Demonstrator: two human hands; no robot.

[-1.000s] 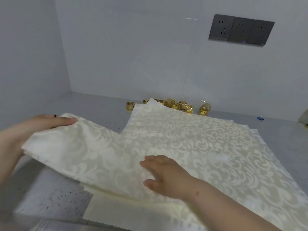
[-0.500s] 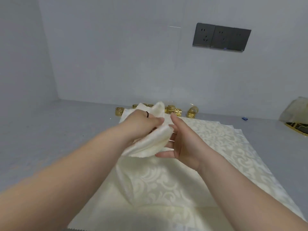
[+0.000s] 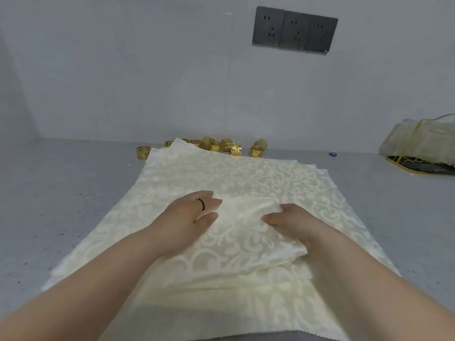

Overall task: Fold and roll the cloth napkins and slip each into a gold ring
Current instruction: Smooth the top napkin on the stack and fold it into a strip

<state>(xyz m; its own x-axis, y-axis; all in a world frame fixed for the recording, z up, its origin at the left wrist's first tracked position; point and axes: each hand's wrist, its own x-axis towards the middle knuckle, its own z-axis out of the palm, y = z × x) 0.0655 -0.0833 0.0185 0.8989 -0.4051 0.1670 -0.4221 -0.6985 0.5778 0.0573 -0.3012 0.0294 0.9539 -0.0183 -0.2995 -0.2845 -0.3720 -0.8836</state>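
Left hand [image 3: 190,214], thin dark ring on one finger, lies palm down on the left edge of a folded cream damask cloth napkin [image 3: 236,242], fingers straight and close together, pressing flat. Right hand [image 3: 293,223] rests on the folded napkin's right edge, fingers bent over the fabric; cannot tell if it pinches the cloth or just presses. Folded napkin sits between both hands, on top of a stack of flat cream damask napkins [image 3: 283,178] spread under and beyond the hands. Past the fingertips, at the stack's far edge, a cluster of gold cut-out napkin rings [image 3: 222,145] on the grey speckled countertop [image 3: 61,193]; one ring sits off to the left, apart. Far right of the right hand, a gold-rimmed dark tray [image 3: 418,166] with a sheer gold-trimmed pouch [image 3: 421,140] above it. Dark triple wall socket panel [image 3: 294,29] on the wall ahead.
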